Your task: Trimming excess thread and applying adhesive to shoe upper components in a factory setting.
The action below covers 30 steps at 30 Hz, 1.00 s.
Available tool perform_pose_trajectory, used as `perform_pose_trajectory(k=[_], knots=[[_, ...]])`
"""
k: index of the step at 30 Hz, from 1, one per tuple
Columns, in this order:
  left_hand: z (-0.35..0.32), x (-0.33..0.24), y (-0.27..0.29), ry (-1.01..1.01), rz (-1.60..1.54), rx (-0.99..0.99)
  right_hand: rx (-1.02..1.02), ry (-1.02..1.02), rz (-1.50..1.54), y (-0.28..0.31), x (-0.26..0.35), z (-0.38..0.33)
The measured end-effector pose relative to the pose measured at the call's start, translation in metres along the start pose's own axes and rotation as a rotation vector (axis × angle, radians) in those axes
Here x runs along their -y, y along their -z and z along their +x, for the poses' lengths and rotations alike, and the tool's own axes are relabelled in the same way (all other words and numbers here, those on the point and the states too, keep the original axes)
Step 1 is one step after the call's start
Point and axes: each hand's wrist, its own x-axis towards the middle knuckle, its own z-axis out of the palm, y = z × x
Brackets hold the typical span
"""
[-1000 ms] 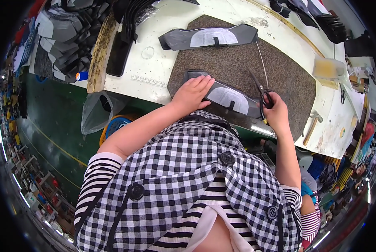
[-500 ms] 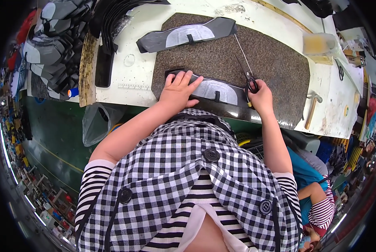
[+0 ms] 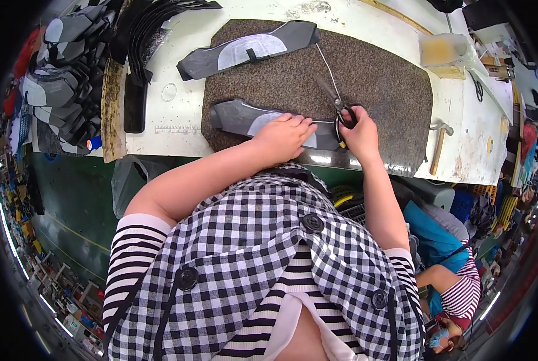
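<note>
1. The fingers of the left hand [image 3: 285,139] are laid flat and close together; the nearer grey piece [image 3: 233,115] is covered by them over part of its pale half-round panel.
2. The black handles of the scissors [image 3: 341,111] are gripped by the curled fingers of the right hand [image 3: 361,133]; whether the thumb is passed through a loop cannot be told.
3. The blades are pointed away from the body, up and to the left, above the mat between the two grey pieces. The piece's right end is partly overlapped by the handles.
4. Near the blades, a thin pale strand [image 3: 326,62] is stretched toward the right end of the farther grey piece [image 3: 196,62], on which a pale half-round panel and a black tab [image 3: 251,55] are seen.
5. Both pieces are supported by the brown speckled mat [image 3: 389,78], the farther one's left end being extended past its edge.
6. On the white table [image 3: 190,90], a black phone [image 3: 135,108] is placed at the left and a hammer [image 3: 440,147] at the right.
7. Farther left, more grey pieces [image 3: 52,90] are heaped beyond a worn wooden board [image 3: 113,108].
</note>
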Motion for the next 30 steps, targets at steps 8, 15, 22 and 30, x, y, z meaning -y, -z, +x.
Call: perform_pose_trajectory(k=[8,15,22,30], knots=[[-0.013,-0.005,0.012,0.109,0.054,0.03,0.153,0.151,-0.003,-0.005,0.0,0.009],[-0.003,-0.006,0.007,0.085,0.134,0.06,0.041,0.088,0.054,-0.015,-0.007,0.009],[0.001,-0.008,0.006,0.084,0.196,0.085,-0.011,0.185,0.096,-0.01,-0.01,0.005],[0.001,-0.008,0.005,0.111,0.152,0.106,0.237,-0.034,-0.484,0.044,0.0,-0.093]])
